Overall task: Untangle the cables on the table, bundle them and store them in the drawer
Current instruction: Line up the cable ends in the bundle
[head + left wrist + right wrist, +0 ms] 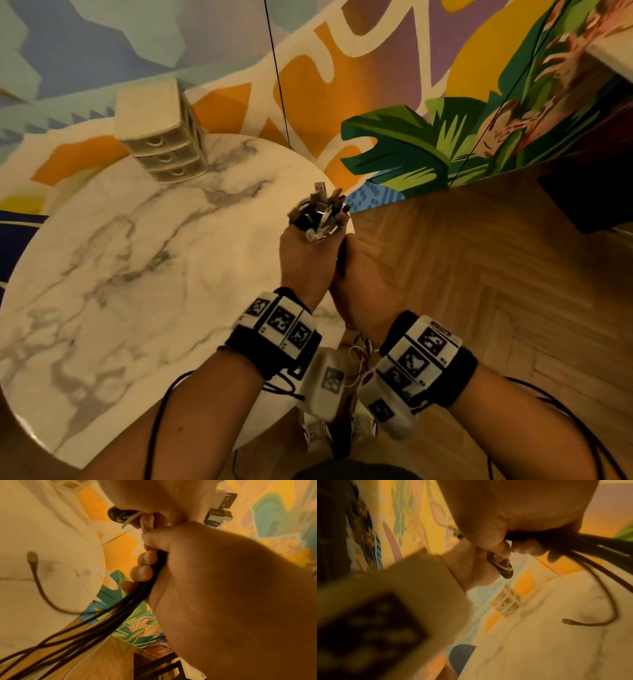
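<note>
- Several dark cables [317,212] are gathered into one bunch, held in the air over the right edge of the round marble table [137,274]; the connector ends stick up together above the fists.
- Left hand [305,260] has its fingers curled tight round the bunch just below the connectors.
- Right hand [363,284] touches the left one and grips the same strands lower down; in the left wrist view its fingers [145,557] wrap them fully.
- Below the grip the strands hang loose, and one free connector end [32,557] trails apart from the bunch over the tabletop.
- Judgement: the step in hand is bundling. To do it well, hold the connector ends level in the left fist, draw in the stray end, then coil the loose lengths evenly with the right.
- Small drawer unit [164,137] stands at the far edge of the table, well apart from the hands; all three drawers appear closed.
</note>
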